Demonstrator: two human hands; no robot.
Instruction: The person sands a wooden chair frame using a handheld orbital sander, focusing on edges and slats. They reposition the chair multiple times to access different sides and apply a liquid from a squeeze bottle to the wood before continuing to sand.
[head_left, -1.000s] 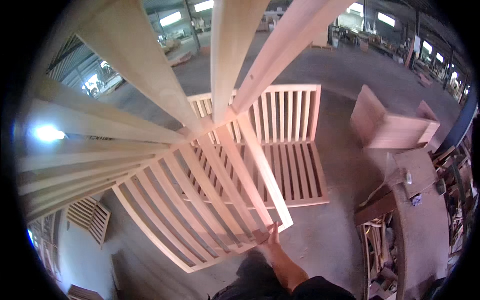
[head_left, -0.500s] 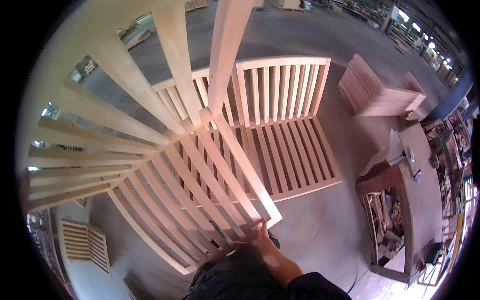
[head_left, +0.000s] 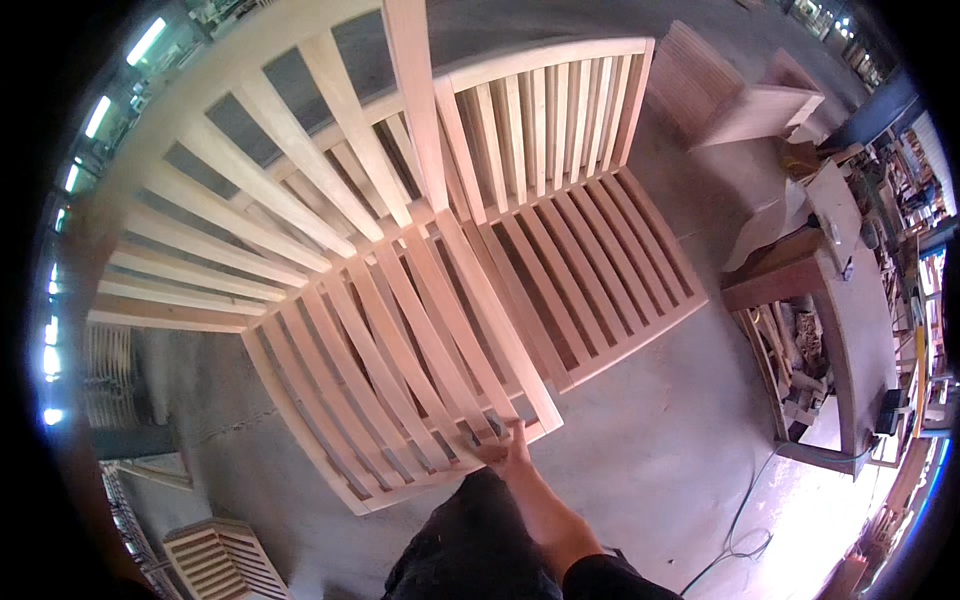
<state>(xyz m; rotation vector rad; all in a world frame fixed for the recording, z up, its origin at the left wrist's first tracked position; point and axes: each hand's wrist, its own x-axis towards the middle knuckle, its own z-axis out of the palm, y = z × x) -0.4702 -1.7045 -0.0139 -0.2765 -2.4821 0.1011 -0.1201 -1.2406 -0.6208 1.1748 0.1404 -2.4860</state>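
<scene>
Roomy floor (head_left: 650,440) beside slatted bench (head_left: 340,268); right grip (head_left: 506,456) pinching front edge (head_left: 420,482); left grip (head_left: 88,240) blurred, can't tell.

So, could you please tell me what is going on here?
A person's right hand grips a slatted wooden bench frame by its near edge. A dark blur at far left may be the left hand on the same frame's backrest. Just beyond it, another slatted bench stands on the floor, with more slatted wooden furniture at lower left.
</scene>
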